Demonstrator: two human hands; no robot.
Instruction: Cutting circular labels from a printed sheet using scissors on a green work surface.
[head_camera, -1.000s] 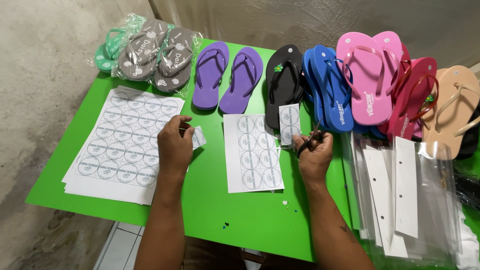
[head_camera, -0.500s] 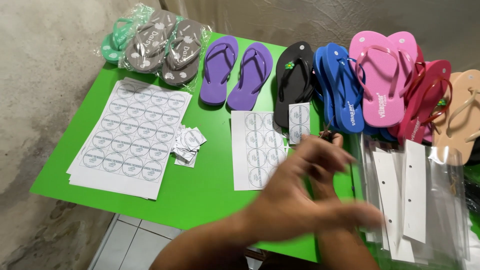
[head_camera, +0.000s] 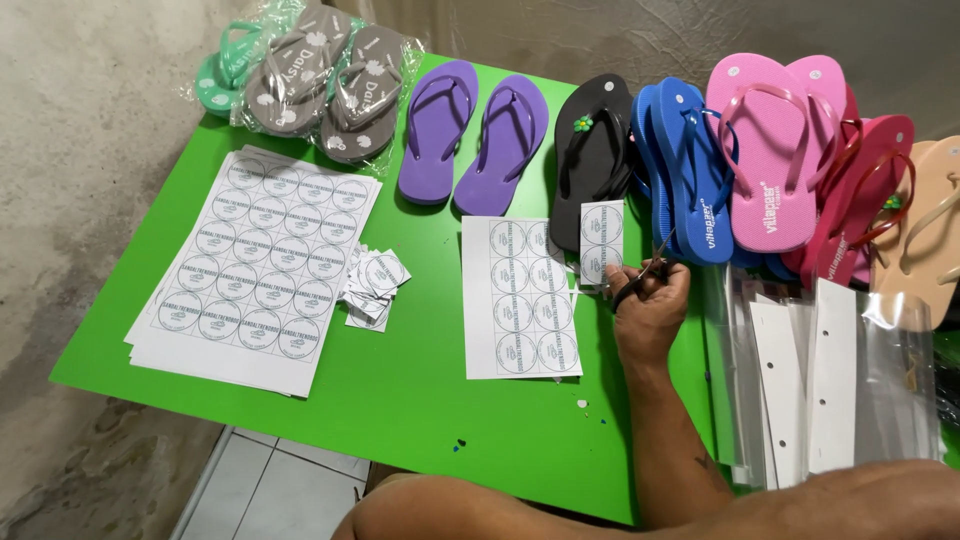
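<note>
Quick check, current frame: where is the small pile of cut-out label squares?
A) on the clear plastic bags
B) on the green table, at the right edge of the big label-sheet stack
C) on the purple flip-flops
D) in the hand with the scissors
B: the pile of cut squares lies on the green table, against the right edge of the label-sheet stack.

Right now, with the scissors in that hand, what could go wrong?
1. The right hand holds the scissors with their tips close to the blue flip-flops; a slip could nick the foam.
2. The narrow label strip seems to lie partly over the black flip-flop, so a cut there may run crooked.
3. The pile of cut labels lies loose on the green table; a sweep of an arm could scatter it.
</note>
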